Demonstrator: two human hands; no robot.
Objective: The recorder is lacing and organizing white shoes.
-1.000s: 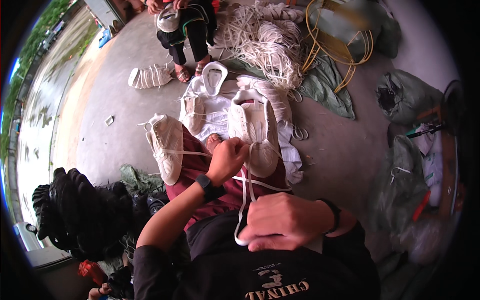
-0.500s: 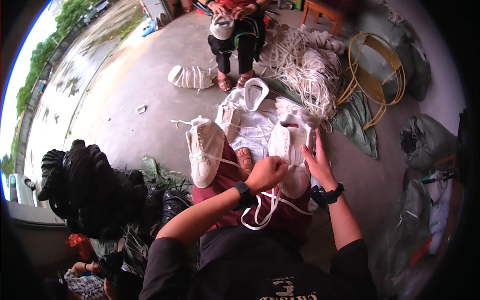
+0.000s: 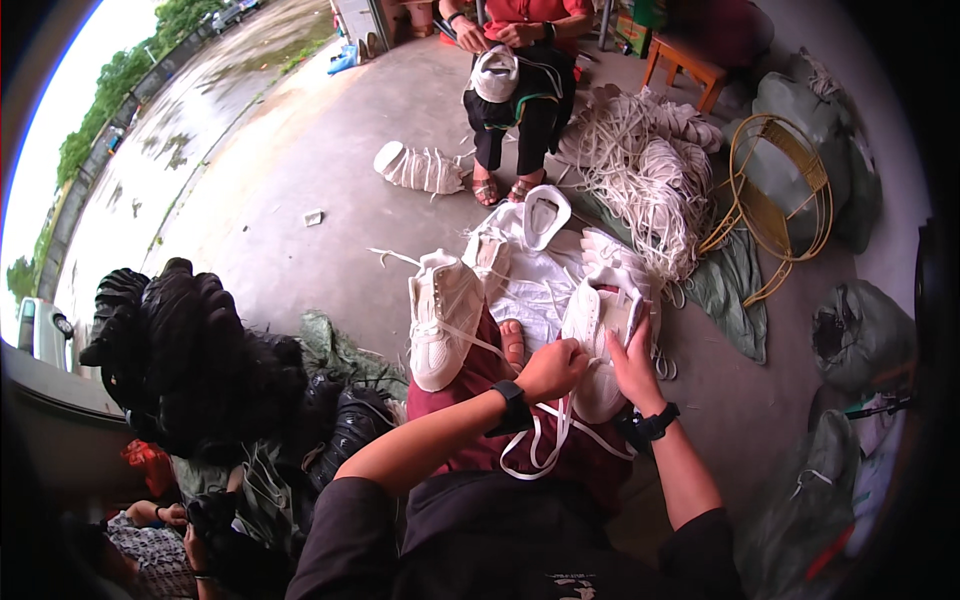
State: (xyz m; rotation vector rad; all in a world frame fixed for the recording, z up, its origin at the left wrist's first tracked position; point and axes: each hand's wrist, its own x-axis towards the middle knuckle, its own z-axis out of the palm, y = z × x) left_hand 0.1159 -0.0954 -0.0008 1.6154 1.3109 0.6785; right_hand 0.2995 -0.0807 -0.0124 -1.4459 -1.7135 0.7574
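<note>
A white sneaker [image 3: 598,318] rests toe toward me on my right thigh. My right hand [image 3: 637,372] wraps its right side, thumb near the lacing and fingers partly hidden behind the shoe. Closed in a pinch, my left hand [image 3: 552,369] is at the sneaker's left side by the lower eyelets. It appears to grip the white shoelace [image 3: 535,452], whose loose loops hang below over my maroon trousers [image 3: 455,412]; the pinched part is hidden. On my left thigh stands a second white sneaker [image 3: 443,320], with a lace trailing from it.
More white shoes [image 3: 546,216] lie on a white sheet [image 3: 530,290] ahead. Beyond sits a co-worker [image 3: 515,100] holding a white shoe, beside a heap of white laces [image 3: 650,170]. Bundled black shoes [image 3: 185,370] are at left; a yellow chair frame [image 3: 785,200] is at right.
The whole view has shifted, so the scene sits farther right and lower. My right hand has slid toward the sneaker's toe, thumb nearer my left hand, which remains closed beside the shoe.
</note>
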